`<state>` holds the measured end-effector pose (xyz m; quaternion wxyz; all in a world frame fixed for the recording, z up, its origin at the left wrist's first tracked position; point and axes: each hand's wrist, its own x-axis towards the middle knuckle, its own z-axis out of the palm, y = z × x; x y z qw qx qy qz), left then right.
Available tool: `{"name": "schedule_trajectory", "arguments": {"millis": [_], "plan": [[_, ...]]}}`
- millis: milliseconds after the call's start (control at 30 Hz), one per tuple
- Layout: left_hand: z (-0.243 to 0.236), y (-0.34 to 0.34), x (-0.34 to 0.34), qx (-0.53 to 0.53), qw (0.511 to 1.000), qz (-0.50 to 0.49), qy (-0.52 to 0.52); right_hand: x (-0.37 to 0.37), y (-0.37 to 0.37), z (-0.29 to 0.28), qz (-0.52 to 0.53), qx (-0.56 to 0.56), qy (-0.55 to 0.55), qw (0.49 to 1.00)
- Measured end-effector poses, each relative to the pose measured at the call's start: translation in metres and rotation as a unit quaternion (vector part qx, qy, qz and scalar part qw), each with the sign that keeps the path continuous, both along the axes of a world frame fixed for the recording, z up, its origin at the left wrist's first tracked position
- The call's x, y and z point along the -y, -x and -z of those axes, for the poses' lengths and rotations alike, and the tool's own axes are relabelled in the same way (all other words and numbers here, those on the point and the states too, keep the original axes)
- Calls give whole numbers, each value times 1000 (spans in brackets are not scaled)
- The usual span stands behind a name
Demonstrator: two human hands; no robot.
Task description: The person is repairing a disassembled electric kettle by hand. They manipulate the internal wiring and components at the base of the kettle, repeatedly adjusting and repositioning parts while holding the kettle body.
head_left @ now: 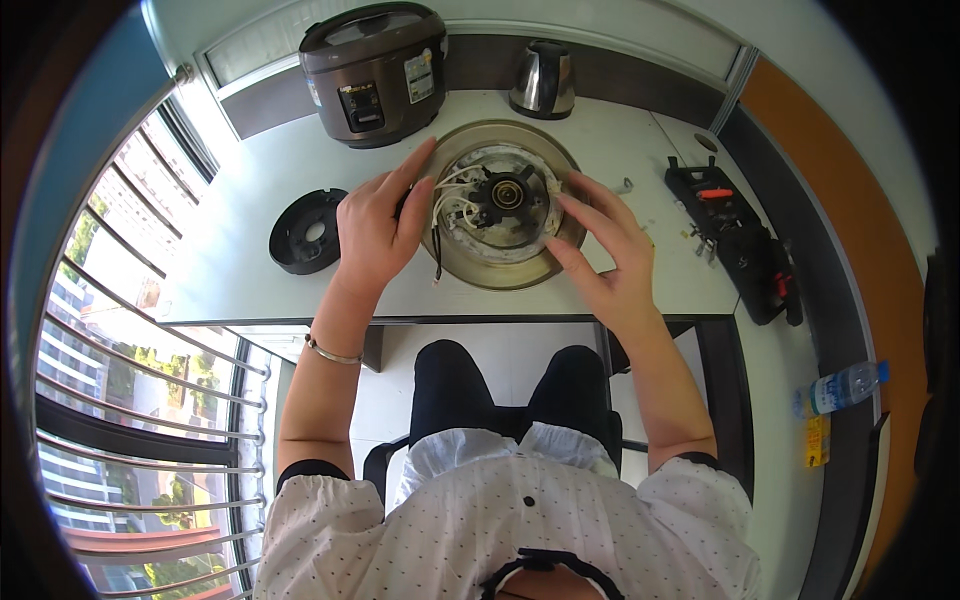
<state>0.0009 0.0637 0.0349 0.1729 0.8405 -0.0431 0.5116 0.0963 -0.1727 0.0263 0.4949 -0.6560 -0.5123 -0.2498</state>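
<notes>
In front of me on the white table lies a round metal appliance part (475, 268), with a wide brassy rim around a recessed middle. White wires, a dark wire and a black centre piece with a coil spring (508, 194) show inside it. My left hand (385, 220) is at its left edge, index finger stretched along the rim and thumb apart. On the right side my right hand (612, 255) has its fingers spread, the tips at the inner ring. Neither hand is closed around anything. A black round plastic cover (308, 232) lies left of my left hand.
A brown rice cooker (375, 80) and a steel kettle (543, 80) stand at the back. An opened black tool case (735, 235) with red-handled tools lies on the right, small metal bits beside it. A water bottle (845, 388) is farther right. A barred window (150, 400) is at left.
</notes>
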Motion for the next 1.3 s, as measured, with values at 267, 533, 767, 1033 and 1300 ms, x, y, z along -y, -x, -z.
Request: {"name": "schedule_trajectory", "arguments": {"millis": [267, 533, 767, 1033, 1300], "plan": [[1, 3, 5, -6, 1000, 5, 3, -4, 3, 18, 10, -101, -97, 990], [6, 16, 11, -20, 999, -23, -20, -15, 5, 16, -167, -422, -174, 874], [18, 22, 18, 10, 999, -23, -47, -16, 13, 23, -179, -477, -186, 840], [29, 31, 36, 49, 993, -48, -91, -7, 12, 34, -152, -463, -167, 857], [39, 35, 51, 67, 989, -76, -107, 2, 7, 42, -135, -469, -152, 859]]}}
